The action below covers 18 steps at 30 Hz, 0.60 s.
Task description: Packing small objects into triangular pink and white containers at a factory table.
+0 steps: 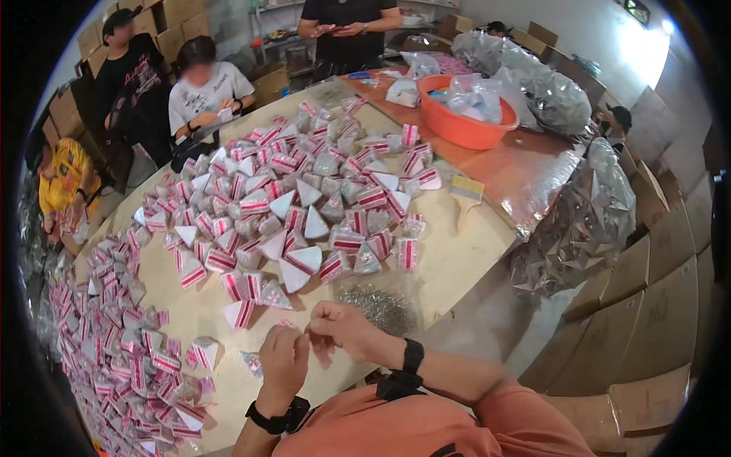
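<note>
My left hand [283,358] and my right hand [346,329] meet at the table's near edge, fingers pinched together. Whatever sits between the fingertips is too small or hidden to make out. Just beyond my right hand, a heap of small metal pieces [381,306] lies on a clear plastic sheet. A shiny, patterned triangular piece [251,364] rests left of my left hand. Farther off spreads a big pile of wedge-shaped pieces [304,194], white and pink-striped like cake slices, many in clear wrapping. One striped wedge [239,312] lies close to my left hand.
Another dense heap of wrapped wedges [122,343] fills the left side. A wooden-handled brush [465,196] and an orange basin [468,126] of plastic bags are at the right. Clear bags [579,221] and cardboard boxes [655,305] stand beyond. Several people are around the table.
</note>
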Motion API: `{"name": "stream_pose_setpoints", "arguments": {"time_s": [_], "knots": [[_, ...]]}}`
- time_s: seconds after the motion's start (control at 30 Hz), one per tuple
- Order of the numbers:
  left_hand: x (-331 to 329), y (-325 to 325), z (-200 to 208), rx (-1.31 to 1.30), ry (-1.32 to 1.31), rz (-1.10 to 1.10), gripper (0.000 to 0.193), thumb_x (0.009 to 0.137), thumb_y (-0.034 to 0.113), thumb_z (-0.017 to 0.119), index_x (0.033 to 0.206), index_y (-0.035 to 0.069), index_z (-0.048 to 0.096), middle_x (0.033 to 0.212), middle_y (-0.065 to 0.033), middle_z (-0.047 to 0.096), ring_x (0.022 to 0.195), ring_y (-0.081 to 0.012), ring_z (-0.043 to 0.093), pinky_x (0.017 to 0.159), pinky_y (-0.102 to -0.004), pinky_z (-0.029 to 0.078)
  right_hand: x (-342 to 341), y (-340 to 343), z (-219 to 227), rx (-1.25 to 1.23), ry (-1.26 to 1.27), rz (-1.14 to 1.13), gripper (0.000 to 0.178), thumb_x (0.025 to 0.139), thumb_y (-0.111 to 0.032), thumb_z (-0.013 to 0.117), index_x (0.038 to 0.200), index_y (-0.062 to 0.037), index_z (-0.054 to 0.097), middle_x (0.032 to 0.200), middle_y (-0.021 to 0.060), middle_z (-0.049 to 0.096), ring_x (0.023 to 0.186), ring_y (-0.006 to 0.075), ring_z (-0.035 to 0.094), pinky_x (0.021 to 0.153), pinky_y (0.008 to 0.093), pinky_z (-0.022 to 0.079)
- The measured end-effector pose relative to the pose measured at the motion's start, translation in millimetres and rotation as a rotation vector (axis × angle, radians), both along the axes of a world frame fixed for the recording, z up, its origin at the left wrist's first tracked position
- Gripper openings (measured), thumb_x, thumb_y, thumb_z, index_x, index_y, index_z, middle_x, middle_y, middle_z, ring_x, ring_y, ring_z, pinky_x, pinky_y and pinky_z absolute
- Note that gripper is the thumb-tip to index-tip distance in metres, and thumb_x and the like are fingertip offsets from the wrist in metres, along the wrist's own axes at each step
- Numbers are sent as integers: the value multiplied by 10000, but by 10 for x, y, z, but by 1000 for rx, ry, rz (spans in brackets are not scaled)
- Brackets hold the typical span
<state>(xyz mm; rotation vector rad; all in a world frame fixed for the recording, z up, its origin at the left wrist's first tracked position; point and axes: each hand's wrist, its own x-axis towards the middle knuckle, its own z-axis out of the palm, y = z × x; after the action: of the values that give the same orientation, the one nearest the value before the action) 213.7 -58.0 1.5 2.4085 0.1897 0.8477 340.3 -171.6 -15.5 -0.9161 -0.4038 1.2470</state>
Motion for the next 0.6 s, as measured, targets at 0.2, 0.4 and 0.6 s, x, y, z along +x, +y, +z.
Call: {"name": "stream_pose_setpoints", "arguments": {"time_s": [0.2,0.4,0.6], "knots": [[47,-9,81,40,-69,15,130,751,-50,597,822,25,519,729,-131,522,635,-294,520,533,-369,419,102,-93,172,-76,-128,84,83,874,-130,573,830,-60,571,701,7,585,535,67,498,475,197,340],[33,-108,150,59,-65,-10,118,758,-47,603,786,19,510,696,-113,509,600,-260,506,520,-353,411,72,-57,-1,68,-198,64,146,885,-191,598,816,-63,589,695,-10,549,538,51,483,464,188,333],[54,-109,56,72,-69,-28,141,744,-60,619,788,21,513,699,-112,510,595,-262,502,513,-351,403,18,-116,153,36,30,20,219,917,-242,569,774,-78,540,705,4,560,560,74,533,400,195,322]]}}
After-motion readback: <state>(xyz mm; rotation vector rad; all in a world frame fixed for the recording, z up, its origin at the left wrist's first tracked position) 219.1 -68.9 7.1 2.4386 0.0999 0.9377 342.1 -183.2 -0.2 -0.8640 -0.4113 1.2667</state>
